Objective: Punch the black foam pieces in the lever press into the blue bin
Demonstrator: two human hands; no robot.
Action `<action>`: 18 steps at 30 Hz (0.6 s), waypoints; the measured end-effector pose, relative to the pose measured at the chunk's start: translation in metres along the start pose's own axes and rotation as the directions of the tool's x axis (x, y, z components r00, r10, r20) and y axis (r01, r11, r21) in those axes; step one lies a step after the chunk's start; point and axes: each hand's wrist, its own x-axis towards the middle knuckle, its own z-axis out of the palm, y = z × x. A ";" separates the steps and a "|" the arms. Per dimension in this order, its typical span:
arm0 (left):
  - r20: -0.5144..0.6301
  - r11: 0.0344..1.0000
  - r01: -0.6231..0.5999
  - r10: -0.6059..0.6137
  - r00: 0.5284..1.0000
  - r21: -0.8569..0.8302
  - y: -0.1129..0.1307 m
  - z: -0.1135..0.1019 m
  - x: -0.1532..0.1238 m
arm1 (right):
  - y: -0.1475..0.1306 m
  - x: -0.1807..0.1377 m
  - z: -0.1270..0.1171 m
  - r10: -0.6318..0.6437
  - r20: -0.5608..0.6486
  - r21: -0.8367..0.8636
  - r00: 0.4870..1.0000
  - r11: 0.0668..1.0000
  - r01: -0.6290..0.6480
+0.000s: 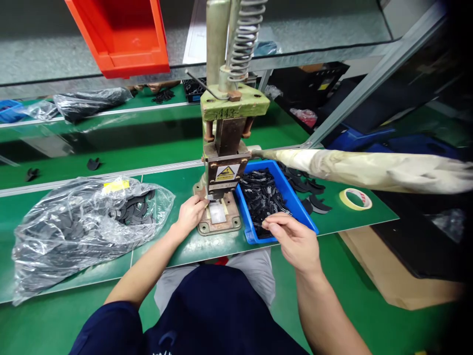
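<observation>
Press (225, 165) between bag (74, 231) and tray (294, 201)

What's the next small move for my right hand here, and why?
Probably lift the right hand out of the blue bin and carry the black part it seems to pinch left to the press plate: the left hand rests at that plate, and no black part shows on it.

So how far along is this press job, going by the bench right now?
Done: hard to tell; some black curved pieces lie loose beside the blue tray. In hand: the left hand rests at the base of the hand press, and the right hand pinches at the small black parts in the tray. Left: the tray looks well filled, and the plastic bag holds many more curved pieces.
</observation>
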 end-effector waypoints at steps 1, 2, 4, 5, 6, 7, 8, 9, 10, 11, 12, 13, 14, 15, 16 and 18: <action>0.005 1.000 -0.008 0.008 1.000 0.008 -0.001 0.000 0.000 | 0.000 0.003 -0.001 -0.012 -0.009 -0.001 1.000 1.000 0.012; 0.016 1.000 -0.021 0.021 1.000 0.022 -0.001 0.000 0.000 | -0.001 0.006 -0.002 -0.022 -0.020 -0.002 1.000 1.000 0.022; 0.047 0.997 -0.046 0.043 0.998 0.063 -0.002 0.001 0.001 | -0.003 0.013 -0.002 -0.042 -0.068 -0.005 0.997 0.999 0.042; 0.061 0.995 -0.055 0.050 0.997 0.087 -0.001 0.001 0.001 | -0.005 0.018 -0.002 -0.065 -0.111 0.000 0.992 0.998 0.065; 0.073 0.992 -0.061 0.053 0.996 0.112 -0.001 0.001 0.001 | -0.009 0.025 -0.002 -0.103 -0.165 0.015 0.981 0.994 0.106; 0.082 0.989 -0.065 0.054 0.995 0.136 0.000 0.001 0.002 | -0.016 0.033 -0.001 -0.156 -0.222 0.039 0.963 0.985 0.168; 0.088 0.985 -0.071 0.058 0.994 0.157 0.001 0.002 0.002 | -0.025 0.042 0.000 -0.225 -0.273 0.068 0.935 0.965 0.252; 0.090 0.982 -0.078 0.063 0.994 0.172 0.002 0.002 0.002 | -0.036 0.051 0.002 -0.304 -0.314 0.104 0.899 0.931 0.351; 0.089 0.980 -0.086 0.071 0.994 0.179 0.002 0.003 0.002 | -0.050 0.061 0.004 -0.389 -0.336 0.135 0.858 0.881 0.452; 0.083 0.979 -0.091 0.077 0.994 0.180 0.003 0.004 0.002 | -0.065 0.070 0.005 -0.464 -0.340 0.165 0.818 0.827 0.537; 0.075 0.980 -0.094 0.082 0.994 0.177 0.003 0.005 0.001 | -0.081 0.079 0.006 -0.527 -0.331 0.199 0.783 0.772 0.604; 0.064 0.980 -0.097 0.087 0.994 0.173 0.002 0.006 0.000 | -0.097 0.087 0.007 -0.564 -0.301 0.221 0.769 0.743 0.632; 0.052 0.981 -0.098 0.091 0.995 0.170 0.002 0.008 0.000 | -0.112 0.093 0.007 -0.566 -0.248 0.254 0.787 0.745 0.616; 0.038 0.981 -0.098 0.093 0.995 0.169 0.001 0.009 -0.001 | -0.125 0.096 0.006 -0.596 -0.183 0.277 0.782 0.732 0.623; 0.026 0.981 -0.098 0.095 0.995 0.170 0.000 0.010 -0.002 | -0.135 0.097 0.005 -0.596 -0.123 0.300 0.793 0.739 0.603; 0.011 0.979 -0.102 0.101 0.995 0.174 0.000 0.012 -0.004 | -0.144 0.090 0.003 -0.583 -0.060 0.290 0.810 0.767 0.573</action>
